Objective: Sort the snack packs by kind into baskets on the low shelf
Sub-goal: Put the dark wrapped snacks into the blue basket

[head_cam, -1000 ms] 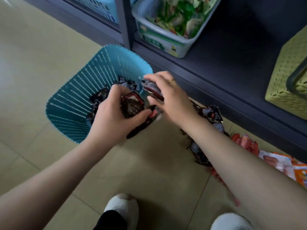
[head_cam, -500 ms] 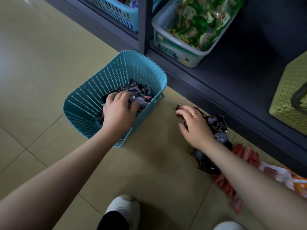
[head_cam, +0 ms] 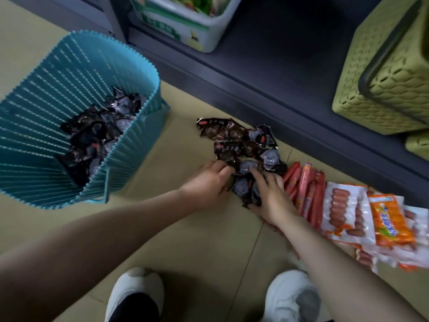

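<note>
A heap of dark packs [head_cam: 241, 145] lies on the tan tiled floor [head_cam: 190, 240], glossy and crinkled, with saw-toothed edges and small red marks. Both hands reach into its near end. The left hand [head_cam: 209, 180] rests on the heap's left edge, fingers bent onto a pack; whether it grips one cannot be told. The right hand [head_cam: 269, 196] lies over the heap's near right side, fingers curled down around packs beneath it.

Left of the heap stands a blue basket [head_cam: 46, 94] of ribbed, slotted plastic with a scalloped rim, on the floor, not on the shelf. It holds more of the same dark packs, piled toward its right wall.

Just right of the heap lie smooth red sausage sticks [head_cam: 308, 187], side by side, then flat clear bags of sausages [head_cam: 343, 208] and an orange bag [head_cam: 387, 219] atop them.

On the dark low shelf [head_cam: 278, 56] sits a white tub [head_cam: 176, 26] with green-printed packs inside, and at right an olive basket [head_cam: 380, 66] with a woven-look pattern and a dark handle; its contents are not visible.

Two white shoes [head_cam: 137, 291] show at the bottom.
</note>
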Demonstrator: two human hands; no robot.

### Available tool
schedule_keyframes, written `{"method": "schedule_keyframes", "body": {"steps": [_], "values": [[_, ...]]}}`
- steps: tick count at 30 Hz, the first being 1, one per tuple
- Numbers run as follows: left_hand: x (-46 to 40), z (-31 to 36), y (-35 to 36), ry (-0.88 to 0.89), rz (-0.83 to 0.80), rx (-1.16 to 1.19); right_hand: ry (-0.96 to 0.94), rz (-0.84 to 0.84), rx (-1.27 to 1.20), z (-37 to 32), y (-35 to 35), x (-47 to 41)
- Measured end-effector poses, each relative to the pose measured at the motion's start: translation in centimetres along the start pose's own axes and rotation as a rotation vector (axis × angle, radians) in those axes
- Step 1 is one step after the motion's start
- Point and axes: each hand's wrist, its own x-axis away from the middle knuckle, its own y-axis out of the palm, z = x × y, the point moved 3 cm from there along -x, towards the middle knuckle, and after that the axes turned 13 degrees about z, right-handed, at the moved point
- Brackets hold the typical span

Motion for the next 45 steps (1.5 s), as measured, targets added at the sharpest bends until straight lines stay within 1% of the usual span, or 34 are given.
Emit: {"method": "schedule_keyframes", "body": {"steps": [2, 5, 8, 11, 13, 14, 15, 18, 19, 20, 22, 23, 25, 28, 30, 32, 34, 35, 36, 37, 38, 39, 40, 41, 42, 44, 45], "values": [[-1.2, 0.3, 2.0, 0.047, -0.023, -0.074, 0.050, 0.109, -0.199, 0.2, -0.2, -0.2], [-2.3, 1.8, 4.0, 0.105, -0.062, -0.134, 0.189, 0.248, -0.474, 0.8, -1.6, -0.2], [-2.7, 3.0, 5.5, 0.135, -0.084, -0.242, 0.274, 0.327, -0.601, 1.4, -3.4, 0.4], [-2.9, 2.9, 6.0, 0.183, 0.010, -0.362, 0.354, 0.374, -0.736, 1.9, -5.2, 0.8], [-2.5, 2.0, 6.1, 0.158, -0.025, -0.368, 0.381, 0.376, -0.792, 1.9, -5.8, 0.7], [-1.9, 1.4, 6.2, 0.133, -0.070, -0.361, 0.373, 0.368, -0.795, 1.7, -6.1, 0.5], [-1.4, 1.2, 6.1, 0.131, -0.068, -0.351, 0.351, 0.349, -0.785, 1.3, -6.3, 0.4], [0.2, -0.3, 5.7, 0.119, -0.031, -0.319, 0.265, 0.251, -0.757, -0.7, -6.4, -0.4], [0.7, -1.1, 5.6, 0.123, 0.013, -0.293, 0.240, 0.225, -0.751, -1.5, -6.6, -0.6], [1.4, -1.7, 5.2, 0.121, 0.016, -0.255, 0.219, 0.210, -0.753, -2.5, -6.8, -0.8], [2.4, -2.4, 2.9, 0.026, -0.040, -0.072, 0.170, 0.208, -0.778, -4.7, -7.9, -1.3], [3.1, -2.8, 1.5, -0.045, 0.000, 0.009, 0.141, 0.218, -0.798, -5.9, -8.6, -1.5], [4.6, -3.2, -2.2, -0.147, 0.141, 0.184, 0.056, 0.253, -0.825, -8.4, -10.2, -2.3], [7.3, -3.2, -9.9, -0.212, 0.489, 0.286, -0.152, 0.301, -0.812, -13.4, -13.1, -3.8], [8.7, -4.0, -14.1, -0.217, 0.684, 0.258, -0.304, 0.292, -0.781, -17.1, -14.6, -5.3], [9.8, -5.6, -16.7, -0.246, 0.812, 0.143, -0.453, 0.276, -0.734, -21.0, -15.1, -6.9], [10.6, -7.6, -18.1, -0.369, 0.879, 0.097, -0.540, 0.285, -0.652, -24.3, -14.6, -8.7], [11.0, -8.6, -18.2, -0.462, 0.898, 0.106, -0.569, 0.297, -0.546, -25.6, -14.1, -9.6], [11.3, -9.7, -17.9, -0.557, 0.885, 0.124, -0.596, 0.301, -0.375, -26.4, -13.5, -10.3], [11.6, -10.7, -17.4, -0.645, 0.832, 0.133, -0.616, 0.274, -0.189, -26.9, -12.7, -10.8], [11.9, -11.6, -16.7, -0.710, 0.741, 0.131, -0.630, 0.234, -0.060, -26.9, -12.2, -11.0], [12.0, -12.2, -15.9, -0.754, 0.629, 0.140, -0.640, 0.207, -0.015, -26.5, -12.0, -10.9], [12.0, -12.5, -15.3, -0.777, 0.531, 0.158, -0.650, 0.206, -0.032, -25.9, -12.1, -10.7], [12.0, -12.7, -14.7, -0.795, 0.469, 0.182, -0.660, 0.236, -0.080, -24.9, -12.4, -10.2], [11.9, -12.5, -14.4, -0.809, 0.446, 0.201, -0.658, 0.290, -0.122, -23.7, -12.9, -9.6], [11.6, -11.5, -14.4, -0.783, 0.485, 0.190, -0.593, 0.396, -0.144, -20.0, -13.3, -8.7], [11.3, -10.7, -14.4, -0.708, 0.534, 0.147, -0.536, 0.408, -0.130, -17.8, -13.1, -8.4]]}}
